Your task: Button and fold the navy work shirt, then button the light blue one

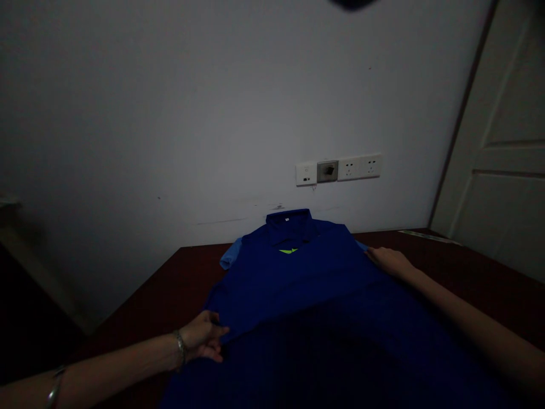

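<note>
One blue shirt (298, 278) lies spread out on one dark red tabletop (166, 284). Its one collar (276, 230) is at the far end, close to the wall (170, 113), and its lower part comes back toward the person. The shirt is between the two hands. The left grip (206, 338) is on the left edge, low down, with thumb and fingers pinched together on the cloth. The right grip (389, 262) is farther up, at the right edge, just beside a sleeve, and its fingers are closed on the cloth too.

There are two light blue sleeves: the left sleeve (231, 254) shows well, but only a bit of the right sleeve (361, 246) peeks out. One bright green mark (288, 250) sits below the collar. The left arm wears two bands, one bracelet (180, 346) at the wrist and one bangle (55, 387) higher up. Four plates (349, 168) sit in a row on the wall, three white and one gray. One pale door (506, 196) stands at the right.
</note>
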A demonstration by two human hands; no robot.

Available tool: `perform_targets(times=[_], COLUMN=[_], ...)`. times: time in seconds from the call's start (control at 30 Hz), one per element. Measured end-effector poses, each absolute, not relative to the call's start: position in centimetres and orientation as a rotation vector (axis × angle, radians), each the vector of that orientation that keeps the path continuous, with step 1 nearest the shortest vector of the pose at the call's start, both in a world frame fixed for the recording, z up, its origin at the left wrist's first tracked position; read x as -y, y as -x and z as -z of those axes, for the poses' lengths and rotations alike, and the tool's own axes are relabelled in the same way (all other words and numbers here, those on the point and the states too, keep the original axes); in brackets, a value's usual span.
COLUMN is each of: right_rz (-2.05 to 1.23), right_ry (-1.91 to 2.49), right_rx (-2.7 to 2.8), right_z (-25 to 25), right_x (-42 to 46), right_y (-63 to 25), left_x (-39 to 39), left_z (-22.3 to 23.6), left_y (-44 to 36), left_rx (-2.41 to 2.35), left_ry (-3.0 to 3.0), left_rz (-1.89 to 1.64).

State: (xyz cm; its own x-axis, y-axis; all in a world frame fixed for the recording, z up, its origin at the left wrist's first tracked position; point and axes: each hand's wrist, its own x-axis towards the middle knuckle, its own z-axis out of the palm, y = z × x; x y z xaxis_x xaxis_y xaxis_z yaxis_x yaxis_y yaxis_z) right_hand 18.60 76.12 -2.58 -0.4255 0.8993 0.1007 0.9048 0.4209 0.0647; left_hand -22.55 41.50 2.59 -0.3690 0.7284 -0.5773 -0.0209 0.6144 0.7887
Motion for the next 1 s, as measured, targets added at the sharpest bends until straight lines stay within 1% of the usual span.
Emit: perform_targets(times=[0.23, 0.3, 0.37, 0.5, 0.57, 0.63, 0.7, 0.83, 1.0], right_rz=[0.369, 0.456, 0.468, 0.248, 0.104, -0.077, -0.22, -0.377, -0.437], right_ry=[1.704, 1.655, 1.556, 1.258, 1.083, 0.874, 0.665, 0.414, 0.409], right_rx=[2.56, 2.497, 2.482, 2.551, 2.597, 2.702, 2.815, 2.957, 3.026], right_z=[1.6, 1.0, 0.6, 0.3, 0.2, 0.0, -0.3, -0.5, 0.6], right_x=[-74.4, -73.5, -72.3, -68.6, -65.6, -62.1, -58.5, -53.7, -52.9], right_y=[-17.9, -17.4, -16.5, -13.4, -11.3, -9.2, -7.3, -4.6, -3.5], left_x=[-41.3, -41.7, -42.4, -43.8, -44.2, -44.2, -44.1, -43.3, -42.7], left_z=[-0.1, 0.3, 0.3, -0.9, -1.7, -2.0, -1.8, -0.2, 0.2], left_y=[22.5, 23.1, 23.9, 25.4, 25.9, 25.9, 25.7, 25.1, 25.4], left_rx=[-1.845, -1.92, -1.995, -2.133, -2.176, -2.127, -2.006, -1.831, -1.798], left_ry=[-0.69, -0.755, -0.875, -1.237, -1.587, -2.007, -2.297, -2.374, -2.311], left_rz=[-0.833, -0.833, -0.846, -0.77, -0.661, -0.522, -0.372, -0.151, -0.052])
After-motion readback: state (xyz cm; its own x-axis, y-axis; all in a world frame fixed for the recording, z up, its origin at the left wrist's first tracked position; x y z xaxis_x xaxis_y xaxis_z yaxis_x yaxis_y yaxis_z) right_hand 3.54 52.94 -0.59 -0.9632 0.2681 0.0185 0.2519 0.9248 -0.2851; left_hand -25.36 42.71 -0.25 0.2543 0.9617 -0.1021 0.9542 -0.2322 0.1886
